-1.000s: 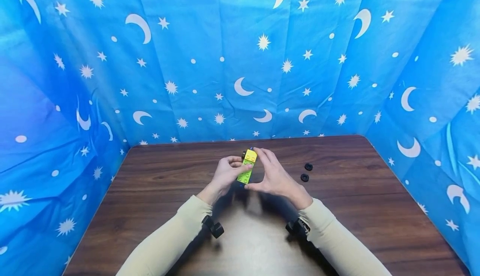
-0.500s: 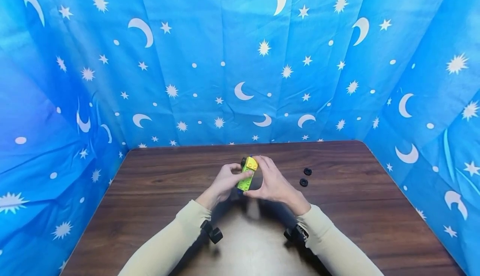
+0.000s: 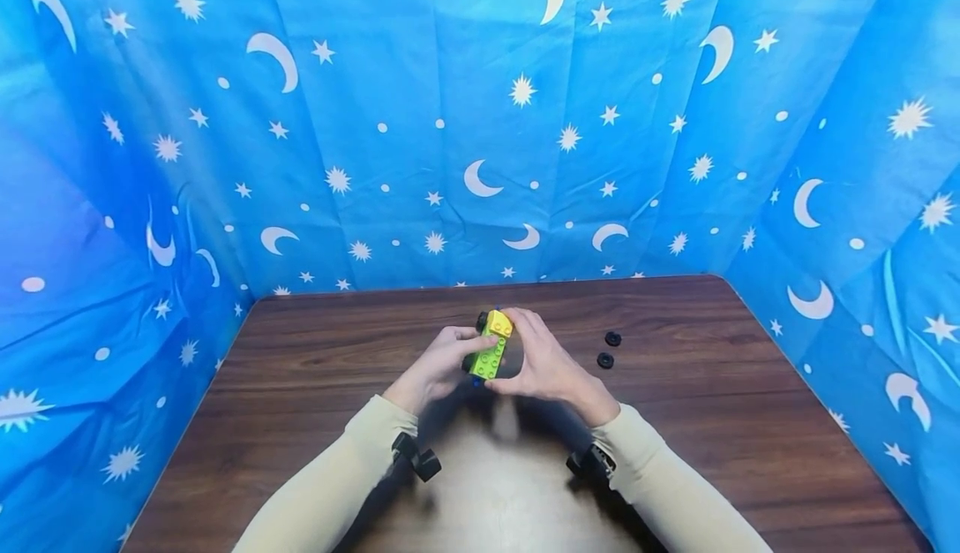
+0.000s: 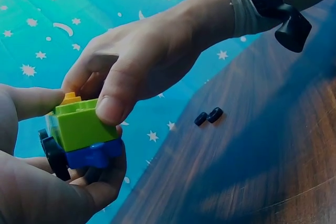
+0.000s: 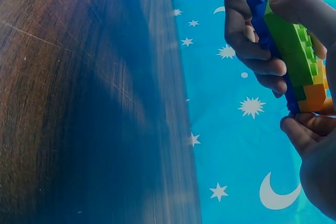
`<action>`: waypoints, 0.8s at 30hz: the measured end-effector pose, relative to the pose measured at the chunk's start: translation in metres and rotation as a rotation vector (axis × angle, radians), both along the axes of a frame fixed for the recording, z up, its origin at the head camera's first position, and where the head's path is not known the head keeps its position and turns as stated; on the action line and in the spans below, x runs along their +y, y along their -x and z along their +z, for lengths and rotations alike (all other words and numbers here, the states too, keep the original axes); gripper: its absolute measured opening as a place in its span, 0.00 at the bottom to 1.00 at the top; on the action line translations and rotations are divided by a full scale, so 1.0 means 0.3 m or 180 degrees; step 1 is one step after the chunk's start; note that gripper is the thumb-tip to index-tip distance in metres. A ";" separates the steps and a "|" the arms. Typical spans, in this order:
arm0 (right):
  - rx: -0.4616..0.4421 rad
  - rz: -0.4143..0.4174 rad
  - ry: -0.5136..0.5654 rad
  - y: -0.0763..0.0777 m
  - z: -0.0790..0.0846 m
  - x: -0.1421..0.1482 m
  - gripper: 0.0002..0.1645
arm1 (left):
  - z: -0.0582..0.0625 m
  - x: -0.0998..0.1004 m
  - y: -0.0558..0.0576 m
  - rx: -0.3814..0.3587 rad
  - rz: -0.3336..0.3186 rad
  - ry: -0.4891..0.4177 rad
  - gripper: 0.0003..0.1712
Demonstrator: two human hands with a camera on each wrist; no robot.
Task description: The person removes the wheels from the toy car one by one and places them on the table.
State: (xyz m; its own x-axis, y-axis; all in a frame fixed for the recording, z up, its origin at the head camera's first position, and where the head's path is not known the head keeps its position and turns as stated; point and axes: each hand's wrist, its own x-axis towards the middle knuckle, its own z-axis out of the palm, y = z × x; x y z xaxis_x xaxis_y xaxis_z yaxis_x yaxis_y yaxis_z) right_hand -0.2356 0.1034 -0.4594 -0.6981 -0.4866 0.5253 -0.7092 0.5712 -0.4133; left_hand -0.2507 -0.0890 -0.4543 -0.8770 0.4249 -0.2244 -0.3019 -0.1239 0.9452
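Note:
A toy car made of building bricks is held up between my two hands over the table. Lime-green studded bricks form its top, a yellow brick sits at the far end, and a blue base lies underneath. Black wheels show on its left side; in the right wrist view, the opposite side of the base shows no wheels. My left hand grips the left side, thumb on top and fingers underneath. My right hand spans the car's length, holding its two ends between thumb and fingers.
Two loose black wheels lie on the brown wooden table, right of my right hand. Blue cloth with moons and stars hangs behind and at both sides. A black camera mount is strapped to each wrist.
My left hand's hold has shifted a little, its thumb drawing back left, so more green studs and a nearer black wheel show. The right hand keeps its span. The loose wheels stay put.

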 end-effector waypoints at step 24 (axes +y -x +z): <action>-0.0172 0.0339 0.0154 0.005 -0.012 0.025 0.61 | 0.001 -0.037 0.006 -0.0182 -0.0347 -0.0162 0.23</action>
